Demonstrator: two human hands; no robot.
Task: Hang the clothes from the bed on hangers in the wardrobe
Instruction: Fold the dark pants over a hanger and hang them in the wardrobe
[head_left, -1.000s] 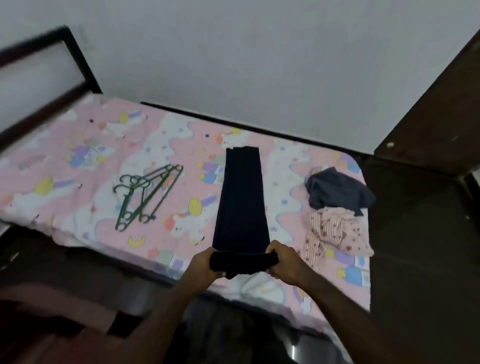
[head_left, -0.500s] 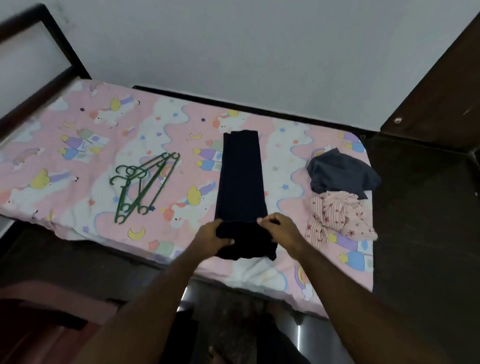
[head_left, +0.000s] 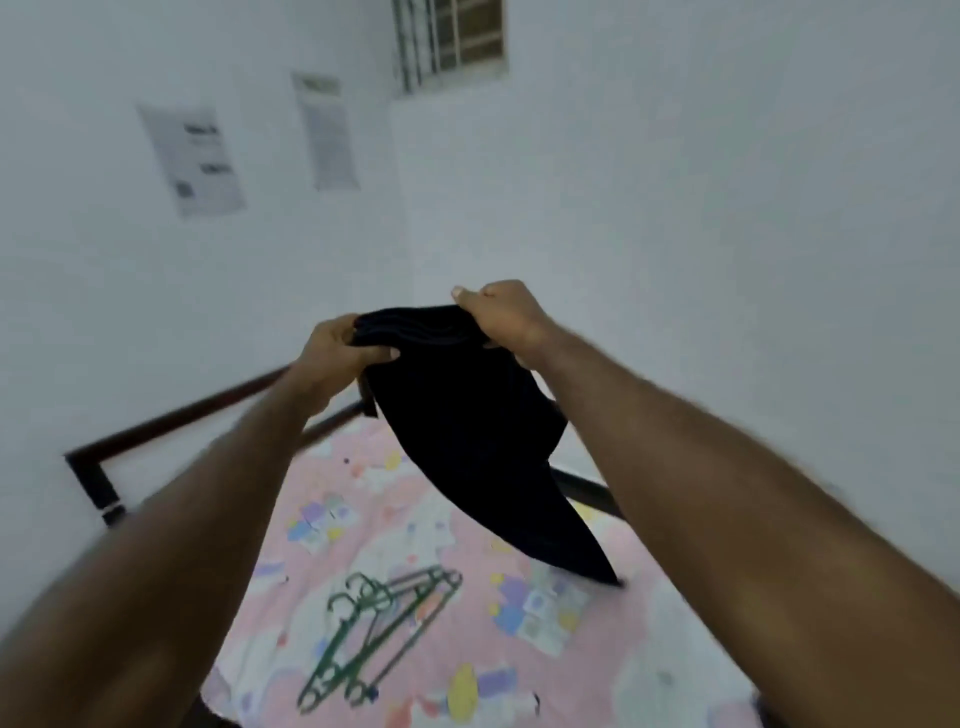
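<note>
Two bare hands and two bare arms fill the lower part of the view. Behind the fingers of the left hand (head_left: 337, 348) the wrist is uncovered, and the left forearm (head_left: 182, 519) runs bare from there to the picture's edge. The right hand (head_left: 501, 312) is likewise bare, and the right forearm (head_left: 701, 467) behind its fingers shows only skin all the way back. A short, trimmed thumbnail (head_left: 457, 292) shows just beside the right fingers; another nail (head_left: 393, 354) shows on the left thumb. Both forearms are smeared by motion blur, so finer detail cannot be told.
</note>
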